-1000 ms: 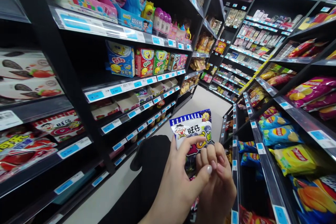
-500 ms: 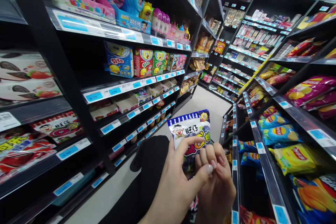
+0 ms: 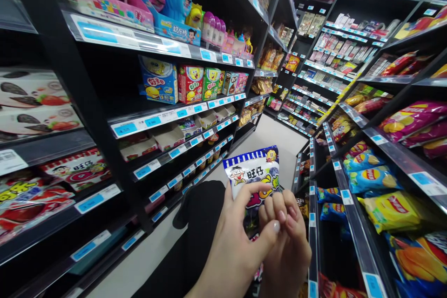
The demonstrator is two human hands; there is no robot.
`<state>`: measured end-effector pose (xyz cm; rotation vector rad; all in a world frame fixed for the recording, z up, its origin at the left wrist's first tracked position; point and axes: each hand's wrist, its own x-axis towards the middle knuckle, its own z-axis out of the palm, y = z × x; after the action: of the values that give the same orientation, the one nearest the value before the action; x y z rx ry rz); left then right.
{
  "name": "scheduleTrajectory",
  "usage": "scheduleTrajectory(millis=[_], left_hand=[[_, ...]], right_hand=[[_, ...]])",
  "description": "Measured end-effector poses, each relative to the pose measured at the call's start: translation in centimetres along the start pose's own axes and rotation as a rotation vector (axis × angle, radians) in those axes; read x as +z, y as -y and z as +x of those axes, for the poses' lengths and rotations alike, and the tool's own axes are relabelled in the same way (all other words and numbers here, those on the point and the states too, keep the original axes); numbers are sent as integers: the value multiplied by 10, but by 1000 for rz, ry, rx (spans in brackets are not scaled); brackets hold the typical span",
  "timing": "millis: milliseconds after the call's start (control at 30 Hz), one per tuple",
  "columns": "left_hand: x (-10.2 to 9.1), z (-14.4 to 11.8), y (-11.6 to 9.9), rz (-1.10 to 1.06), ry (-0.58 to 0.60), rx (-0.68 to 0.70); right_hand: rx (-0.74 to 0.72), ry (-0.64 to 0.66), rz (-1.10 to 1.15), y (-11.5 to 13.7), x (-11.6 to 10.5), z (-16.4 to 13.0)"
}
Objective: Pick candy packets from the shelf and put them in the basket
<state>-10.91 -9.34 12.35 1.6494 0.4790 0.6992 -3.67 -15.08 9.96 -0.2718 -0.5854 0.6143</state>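
Snack packet [image 3: 252, 172] gripped by left hand [image 3: 233, 247] and right hand [image 3: 288, 247], its lower half hidden behind their fingers

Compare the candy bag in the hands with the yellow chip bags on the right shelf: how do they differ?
The candy bag is white and purple with a cartoon face; the yellow chip bags are plain yellow with a red logo. The candy bag is held upright by the left hand and right hand; the chip bags lie slanted on their shelf. Both are sealed snack packets.
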Motion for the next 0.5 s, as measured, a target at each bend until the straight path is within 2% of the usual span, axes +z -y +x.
scheduleTrajectory(millis=[167, 500], left_hand=[[-1, 1, -3, -26, -10, -9], [-2, 0, -5, -10, -5, -9]], right_hand=[[35, -5, 228, 2, -2, 1], [56, 1, 377, 7, -1, 2]])
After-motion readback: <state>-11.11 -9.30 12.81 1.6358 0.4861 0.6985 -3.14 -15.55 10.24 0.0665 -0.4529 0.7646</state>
